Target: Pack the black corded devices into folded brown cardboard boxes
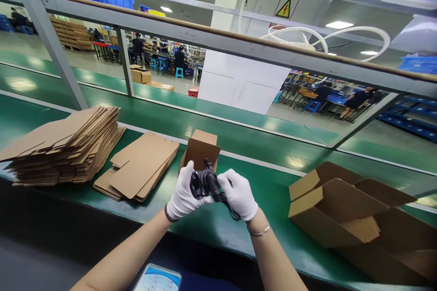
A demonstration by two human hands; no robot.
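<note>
Both my hands wear white gloves and meet over the green bench. My left hand grips the left side of a small black device with a cord. My right hand is closed on its right side, where the black cord hangs down. Just behind the device stands a small open brown carton, upright on the bench, apart from my hands.
A tall stack of flat cardboard blanks lies at the left, a lower pile beside it. Larger open cartons sit at the right. A green conveyor belt runs behind. Other people work far back.
</note>
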